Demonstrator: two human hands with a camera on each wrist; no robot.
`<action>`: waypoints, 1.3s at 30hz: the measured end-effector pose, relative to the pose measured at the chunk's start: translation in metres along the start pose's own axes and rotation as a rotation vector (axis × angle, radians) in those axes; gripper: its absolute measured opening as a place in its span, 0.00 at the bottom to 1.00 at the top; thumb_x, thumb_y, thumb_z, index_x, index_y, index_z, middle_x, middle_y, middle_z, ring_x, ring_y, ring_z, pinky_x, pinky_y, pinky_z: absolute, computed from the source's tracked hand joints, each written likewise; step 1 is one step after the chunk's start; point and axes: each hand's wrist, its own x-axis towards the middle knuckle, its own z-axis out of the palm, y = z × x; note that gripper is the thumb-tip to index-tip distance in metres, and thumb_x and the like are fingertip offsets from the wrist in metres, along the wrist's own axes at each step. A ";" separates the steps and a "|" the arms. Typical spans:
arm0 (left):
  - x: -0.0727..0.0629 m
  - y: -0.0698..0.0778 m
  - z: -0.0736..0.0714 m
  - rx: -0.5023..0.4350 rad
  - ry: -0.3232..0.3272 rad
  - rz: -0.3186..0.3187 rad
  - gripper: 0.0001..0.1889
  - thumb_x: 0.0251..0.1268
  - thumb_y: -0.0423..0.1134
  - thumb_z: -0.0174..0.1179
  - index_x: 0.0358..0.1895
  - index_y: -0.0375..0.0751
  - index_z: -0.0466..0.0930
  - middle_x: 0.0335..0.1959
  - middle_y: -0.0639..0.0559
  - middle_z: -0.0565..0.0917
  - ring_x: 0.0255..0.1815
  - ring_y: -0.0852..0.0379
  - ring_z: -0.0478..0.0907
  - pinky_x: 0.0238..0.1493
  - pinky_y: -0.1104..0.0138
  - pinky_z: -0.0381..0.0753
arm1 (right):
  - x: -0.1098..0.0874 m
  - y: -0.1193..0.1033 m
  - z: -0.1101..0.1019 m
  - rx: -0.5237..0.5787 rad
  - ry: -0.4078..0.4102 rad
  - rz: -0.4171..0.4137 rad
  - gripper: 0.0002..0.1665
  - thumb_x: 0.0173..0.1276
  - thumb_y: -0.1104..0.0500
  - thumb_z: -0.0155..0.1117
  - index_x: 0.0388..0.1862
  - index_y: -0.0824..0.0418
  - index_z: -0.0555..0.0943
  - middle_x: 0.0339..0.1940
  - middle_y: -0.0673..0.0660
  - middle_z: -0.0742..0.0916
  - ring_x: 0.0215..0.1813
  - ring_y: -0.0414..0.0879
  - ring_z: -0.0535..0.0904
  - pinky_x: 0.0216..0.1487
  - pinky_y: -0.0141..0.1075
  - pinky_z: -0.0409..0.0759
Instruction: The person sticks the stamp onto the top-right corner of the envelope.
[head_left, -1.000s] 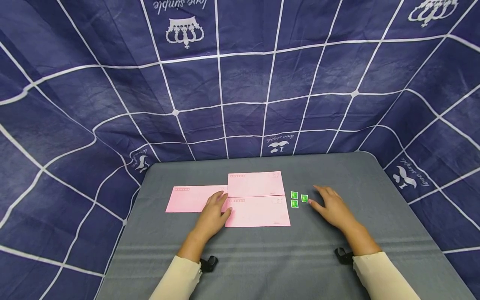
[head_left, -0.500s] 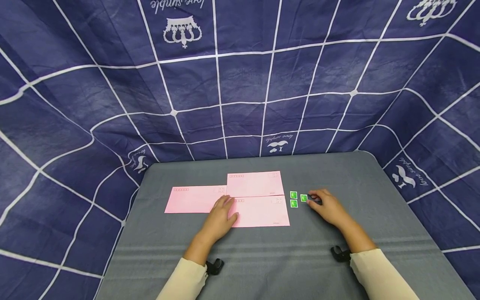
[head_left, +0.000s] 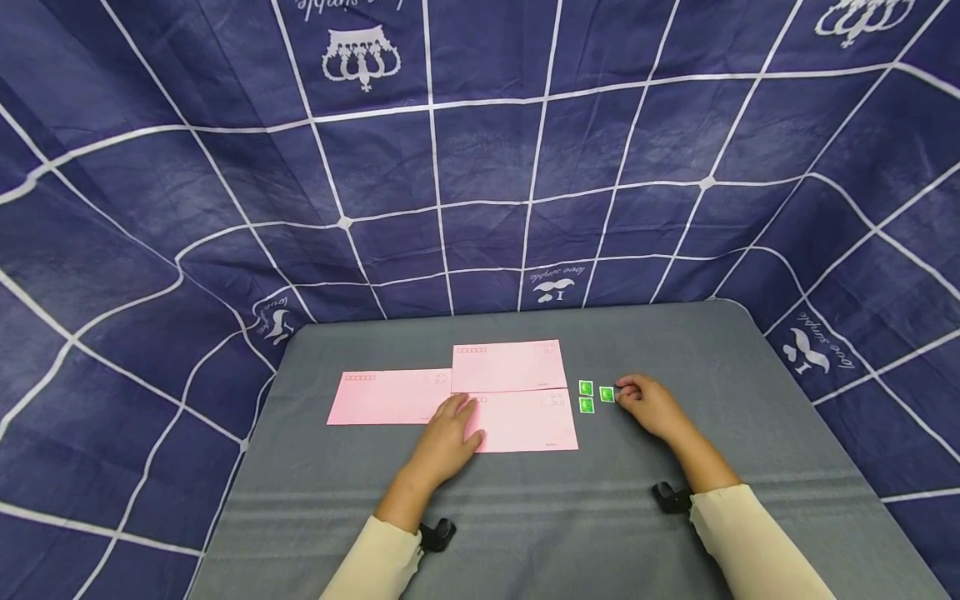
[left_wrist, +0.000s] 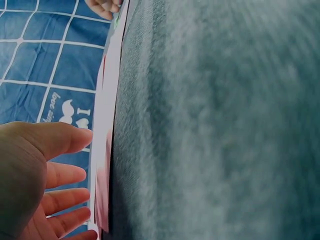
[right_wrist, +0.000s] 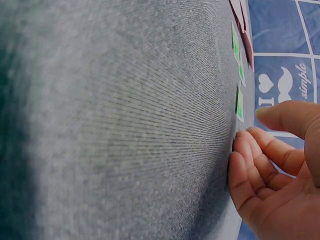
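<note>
In the head view my left hand (head_left: pixel 441 442) lies with fingers spread over the left end of the front pink envelope (head_left: pixel 528 421). The left wrist view shows its thumb and fingers extended beside the envelope's edge. A second pink envelope (head_left: pixel 506 367) lies directly behind that one, and a third pink envelope (head_left: pixel 386 397) to the left. My right hand (head_left: pixel 654 408) is low over the table, fingertips right at the right edge of a green stamp (head_left: pixel 607 394). In the right wrist view its fingers curl loosely, thumb apart from them, nothing between. Two more green stamps, one behind (head_left: pixel 586 387) and one in front (head_left: pixel 587 405), lie left of it.
A grey cloth covers the table (head_left: pixel 555 517). Blue curtains (head_left: pixel 487 150) with white grid lines stand behind and at both sides. Each wrist wears a black strap mount, such as the left mount (head_left: pixel 438 535).
My left hand has slid right along the front envelope. My right hand has moved slightly left, and its fingers have drawn in closer together beside the rightmost stamp. Envelopes and stamps stay in place.
</note>
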 end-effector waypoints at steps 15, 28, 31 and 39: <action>-0.001 0.005 0.006 0.052 -0.053 0.012 0.31 0.66 0.47 0.64 0.69 0.35 0.74 0.74 0.33 0.70 0.78 0.35 0.62 0.77 0.46 0.61 | 0.012 0.007 0.001 0.129 -0.075 0.117 0.13 0.72 0.61 0.61 0.47 0.71 0.81 0.38 0.62 0.88 0.35 0.39 0.79 0.37 0.31 0.76; -0.002 0.006 0.006 0.042 -0.086 -0.007 0.32 0.69 0.47 0.62 0.72 0.35 0.71 0.77 0.36 0.66 0.80 0.36 0.59 0.78 0.45 0.60 | 0.012 0.007 -0.002 0.227 -0.081 0.142 0.13 0.72 0.62 0.60 0.47 0.72 0.82 0.37 0.60 0.88 0.34 0.40 0.77 0.37 0.29 0.74; -0.002 0.006 0.007 0.041 -0.094 -0.008 0.32 0.69 0.47 0.62 0.73 0.35 0.70 0.77 0.36 0.66 0.80 0.37 0.59 0.79 0.44 0.59 | 0.012 0.008 -0.002 0.239 -0.075 0.145 0.13 0.72 0.63 0.60 0.47 0.72 0.82 0.36 0.58 0.88 0.34 0.39 0.77 0.37 0.29 0.74; -0.003 0.005 0.007 0.048 -0.078 -0.011 0.31 0.68 0.47 0.62 0.71 0.37 0.72 0.77 0.36 0.67 0.80 0.36 0.58 0.77 0.39 0.57 | 0.013 0.007 0.003 0.253 -0.059 0.158 0.13 0.71 0.62 0.61 0.47 0.72 0.81 0.33 0.55 0.86 0.33 0.39 0.75 0.36 0.29 0.73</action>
